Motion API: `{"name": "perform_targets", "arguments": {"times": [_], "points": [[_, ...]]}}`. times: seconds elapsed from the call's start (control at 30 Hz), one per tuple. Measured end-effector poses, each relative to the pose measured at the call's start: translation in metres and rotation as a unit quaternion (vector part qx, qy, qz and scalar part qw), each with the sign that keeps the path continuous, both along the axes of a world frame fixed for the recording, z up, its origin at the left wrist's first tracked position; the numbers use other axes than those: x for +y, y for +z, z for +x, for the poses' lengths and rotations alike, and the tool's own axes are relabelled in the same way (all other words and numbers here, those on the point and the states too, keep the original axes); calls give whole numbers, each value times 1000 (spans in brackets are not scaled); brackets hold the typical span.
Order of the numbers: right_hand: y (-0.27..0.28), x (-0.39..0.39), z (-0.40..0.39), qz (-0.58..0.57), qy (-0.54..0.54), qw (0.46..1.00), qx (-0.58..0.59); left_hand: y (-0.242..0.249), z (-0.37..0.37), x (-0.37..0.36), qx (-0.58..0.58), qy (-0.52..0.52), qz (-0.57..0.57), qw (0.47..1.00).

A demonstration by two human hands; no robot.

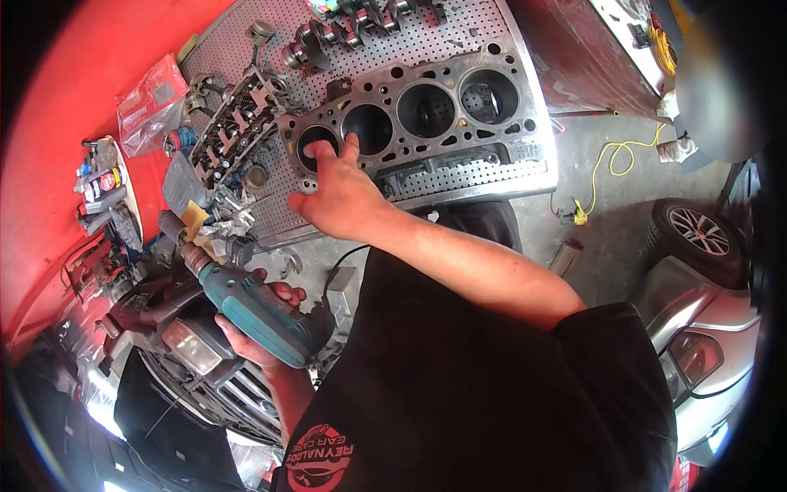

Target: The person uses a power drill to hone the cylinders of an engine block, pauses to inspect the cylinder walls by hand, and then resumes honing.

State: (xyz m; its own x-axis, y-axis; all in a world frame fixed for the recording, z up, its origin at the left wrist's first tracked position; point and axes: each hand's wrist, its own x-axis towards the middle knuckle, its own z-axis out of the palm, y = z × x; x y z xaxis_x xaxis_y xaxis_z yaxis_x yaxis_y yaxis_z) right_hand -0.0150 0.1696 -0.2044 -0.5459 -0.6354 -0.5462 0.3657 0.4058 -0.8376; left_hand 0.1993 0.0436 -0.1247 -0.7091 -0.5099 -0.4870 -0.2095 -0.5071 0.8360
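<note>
My left hand is wrapped round a teal corded power drill, held at the left of my body. In the drill's chuck sits a dull, rounded attachment, pointing up and left. My right hand reaches across to the engine block, fingers spread. Its fingertips are on the block's top face at the leftmost cylinder bores, one at the mouth of the first bore; the thumb points left, off the block's edge. The block lies on a perforated metal bench, several round bores facing up.
A crankshaft lies behind the block. To its left is a cylinder head among loose parts. A yellow cord runs over the floor at right, near a wheel and a silver car. A car front stands lower left.
</note>
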Motion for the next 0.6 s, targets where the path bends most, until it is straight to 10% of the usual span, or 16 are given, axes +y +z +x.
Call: {"name": "perform_targets", "arguments": {"times": [0.4, 0.6], "points": [[12, 5, 5, 21, -43, 998, 37, -14, 6, -15, 42, 42, 17, 998], [-13, 41, 11, 217, 62, 928, 297, -29, 26, -30, 121, 71, 70, 988]]}}
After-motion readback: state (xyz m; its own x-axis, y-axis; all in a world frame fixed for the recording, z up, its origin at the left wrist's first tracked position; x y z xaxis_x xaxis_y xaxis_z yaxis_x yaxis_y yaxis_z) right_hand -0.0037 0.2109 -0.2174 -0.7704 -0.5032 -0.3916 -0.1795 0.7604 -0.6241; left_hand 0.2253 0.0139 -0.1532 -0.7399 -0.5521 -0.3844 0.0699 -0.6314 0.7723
